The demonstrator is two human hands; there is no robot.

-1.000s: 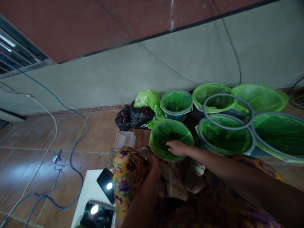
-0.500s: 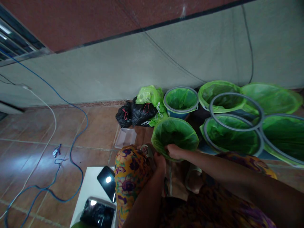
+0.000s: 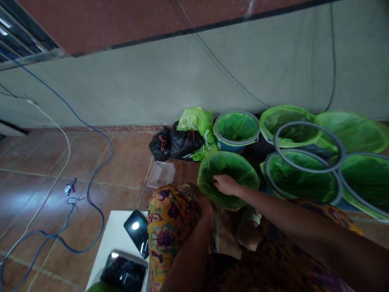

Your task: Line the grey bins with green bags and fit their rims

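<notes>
The scene is dim, with a warm, greenish cast. Soft light falls from the left, leaving a pale sheen on the floor tiles [image 3: 27, 194] at the near left. Two small bright glare spots sit on the phone [image 3: 136, 233] and the dark glossy thing [image 3: 123, 273] near it. The green bags [image 3: 227, 170] glow faintly; their insides sink into shadow. The near arms and patterned cloth [image 3: 167, 227] are dark and soft, slightly out of focus. Wide-angle distortion bends the wall [image 3: 152, 89] line and stretches the rings [image 3: 310, 148] at the far right edge. Shadows are weak and diffuse.
</notes>
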